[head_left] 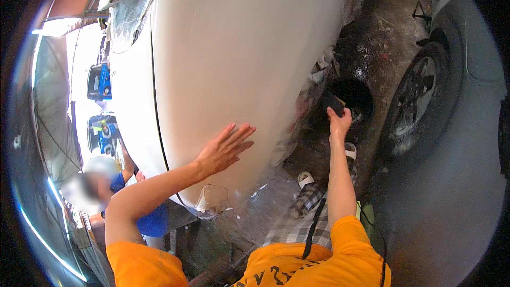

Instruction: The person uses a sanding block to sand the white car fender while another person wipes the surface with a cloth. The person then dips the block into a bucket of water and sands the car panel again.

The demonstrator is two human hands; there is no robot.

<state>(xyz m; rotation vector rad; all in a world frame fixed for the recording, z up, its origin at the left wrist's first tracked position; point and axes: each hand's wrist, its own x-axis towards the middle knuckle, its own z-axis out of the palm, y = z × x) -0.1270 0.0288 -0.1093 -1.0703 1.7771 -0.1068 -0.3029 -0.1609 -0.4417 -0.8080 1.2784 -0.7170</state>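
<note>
A large white car body panel (234, 48) fills the middle of the view, with a dark seam running down its left side. My left hand (226, 150) lies flat on its lower part, fingers stretched out and holding nothing. Off the panel's right side, my right hand (340, 123) pinches a dark sanding pad (333, 104). The pad is over the near edge of a black bucket (355, 95) on the floor. What the bucket holds is too dark to make out.
A grey car with a black wheel (417, 95) stands close on my right. A person in a blue shirt (153, 222) is at the panel's left. Clear plastic sheeting (127, 21) covers the upper left, with torn masking along the right edge. The floor (380, 37) looks wet.
</note>
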